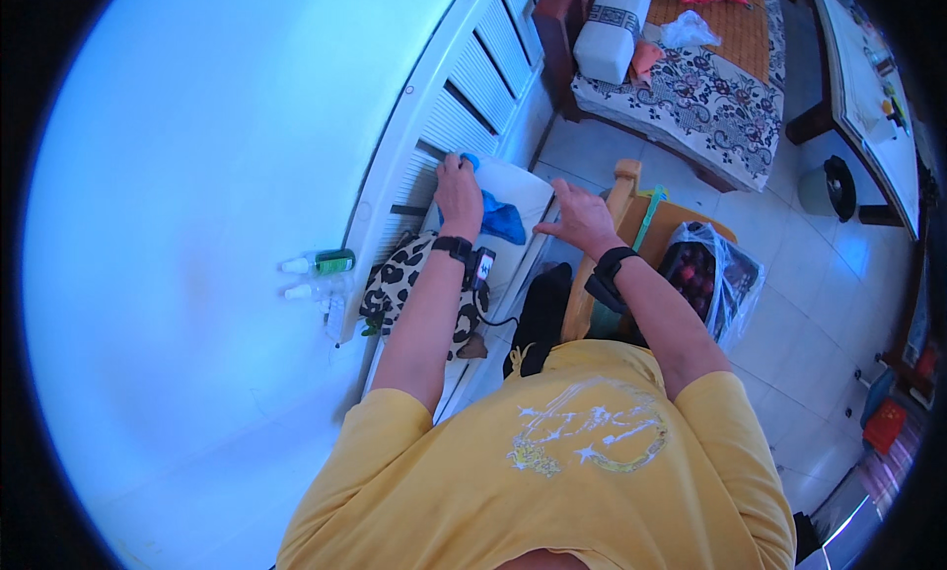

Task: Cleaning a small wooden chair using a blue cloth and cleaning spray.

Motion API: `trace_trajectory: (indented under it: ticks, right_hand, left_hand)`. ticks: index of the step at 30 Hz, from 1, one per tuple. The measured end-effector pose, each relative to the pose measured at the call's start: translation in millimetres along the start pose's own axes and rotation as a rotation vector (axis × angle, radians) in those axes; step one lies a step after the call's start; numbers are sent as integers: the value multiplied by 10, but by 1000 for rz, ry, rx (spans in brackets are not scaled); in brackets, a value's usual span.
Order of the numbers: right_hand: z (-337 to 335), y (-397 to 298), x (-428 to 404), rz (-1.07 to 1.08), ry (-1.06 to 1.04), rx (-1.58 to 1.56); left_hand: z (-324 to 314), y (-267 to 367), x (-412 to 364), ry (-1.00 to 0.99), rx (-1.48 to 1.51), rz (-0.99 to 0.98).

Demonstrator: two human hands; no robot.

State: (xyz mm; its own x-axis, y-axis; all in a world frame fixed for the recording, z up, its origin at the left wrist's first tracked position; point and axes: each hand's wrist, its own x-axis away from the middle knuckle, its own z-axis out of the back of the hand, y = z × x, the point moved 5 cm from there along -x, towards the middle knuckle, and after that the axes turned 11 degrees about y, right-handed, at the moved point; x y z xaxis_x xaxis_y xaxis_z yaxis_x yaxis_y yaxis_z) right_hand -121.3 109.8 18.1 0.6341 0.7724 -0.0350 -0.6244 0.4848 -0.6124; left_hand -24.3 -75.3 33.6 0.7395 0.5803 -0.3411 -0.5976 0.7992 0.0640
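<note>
My left hand [459, 197] reaches over a white surface [510, 178] beside the radiator, its fingertips touching a small light-blue object [470, 160] that they partly cover. Under and right of that hand lies a crumpled blue cloth [503, 219]. My right hand [581, 216] is at the right edge of the white surface, thumb and fingers spread, with nothing seen in it. A black strap device sits on each wrist. Below the cloth, a small device with a lit screen [484, 265] and a black cable lies by a spotted black-and-cream fabric [403, 281].
A white slatted radiator [462, 78] runs along the wall, with a green bottle [334, 262] at its near end. To the right stand a wooden chair [627, 172] and a bagged crate of dark red fruit [692, 270]. Farther off are a patterned daybed [695, 111] and a bin [817, 189].
</note>
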Motion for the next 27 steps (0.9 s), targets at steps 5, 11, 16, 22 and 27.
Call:
trace_trajectory:
  ticks: [5, 11, 16, 22, 27]
  right_hand:
    - [15, -23, -4, 21, 19, 7]
    - [33, -37, -2, 23, 14, 22]
    - [26, -35, 2, 48, 52, 20]
    - [49, -25, 2, 32, 35, 35]
    - [60, -34, -2, 55, 58, -4]
  left_hand:
    - [-129, -86, -249, -5, -41, 82]
    - [-167, -167, -392, -45, -60, 66]
    - [-42, 67, -40, 87, 5, 49]
    - [8, 178, 220, -29, 49, 79]
    - [16, 158, 19, 2, -43, 12]
